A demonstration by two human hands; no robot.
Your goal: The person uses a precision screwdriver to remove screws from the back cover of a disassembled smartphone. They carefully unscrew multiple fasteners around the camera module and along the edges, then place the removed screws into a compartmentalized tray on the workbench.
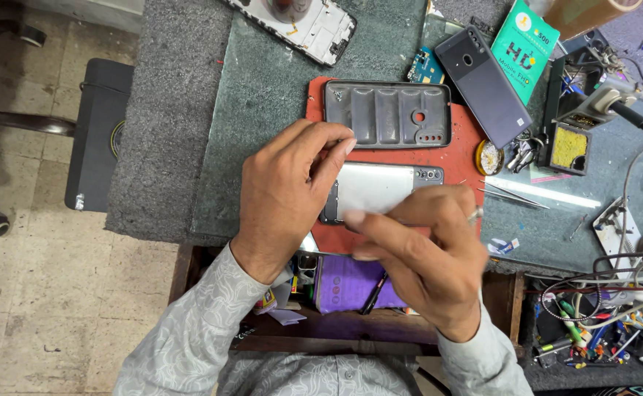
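Observation:
An opened phone [380,187] with a pale metal plate lies on a red mat [464,158]. My left hand [288,194] rests over the phone's left end, fingers curled, pinching at its top edge. My right hand [417,249] hovers over the phone's lower right part with fingers closed; what it grips is hidden. A grey phone case [387,114] lies inside up just beyond the phone on the mat.
A dark phone [485,84] and green card [525,48] lie at the back right. Tweezers [512,196], a round tin [488,158], a soldering stand [569,147] and cables crowd the right. Another phone frame [307,26] sits at the back. An open drawer [351,293] is below.

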